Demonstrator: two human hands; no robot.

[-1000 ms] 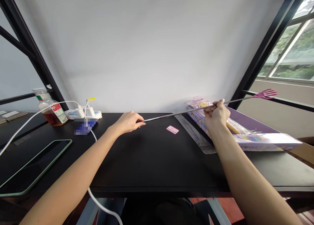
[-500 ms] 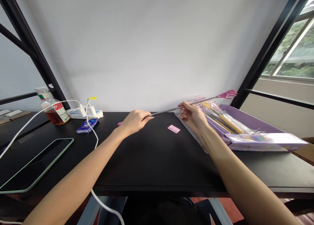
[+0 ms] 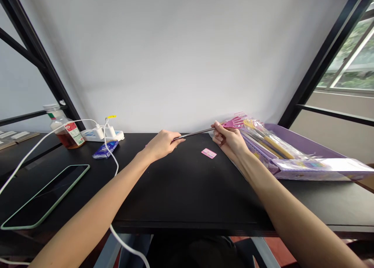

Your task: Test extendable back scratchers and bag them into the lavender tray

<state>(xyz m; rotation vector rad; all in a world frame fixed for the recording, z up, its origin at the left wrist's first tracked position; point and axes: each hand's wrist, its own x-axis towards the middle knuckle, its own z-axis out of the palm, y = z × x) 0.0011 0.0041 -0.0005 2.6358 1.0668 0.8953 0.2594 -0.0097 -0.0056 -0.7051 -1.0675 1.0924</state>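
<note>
A telescopic back scratcher with a metal rod and a pink claw head spans the space between my hands, above the black desk. My left hand is closed around its handle end, which the fingers mostly hide. With thumb and fingers, my right hand pinches the rod just below the claw, whose pink prongs stick out to the right past my fingers. On the desk between my hands lies a small pink card, touched by neither.
At right, a purple box holds several plastic-wrapped back scratchers. To the left are a phone, a blue packet, a white power strip with cables, and a glass bottle. The wall rises behind the desk.
The back scratcher has become shorter: its claw head has come left, from well beyond my right hand to right beside it. My left hand has stayed nearly in place.
</note>
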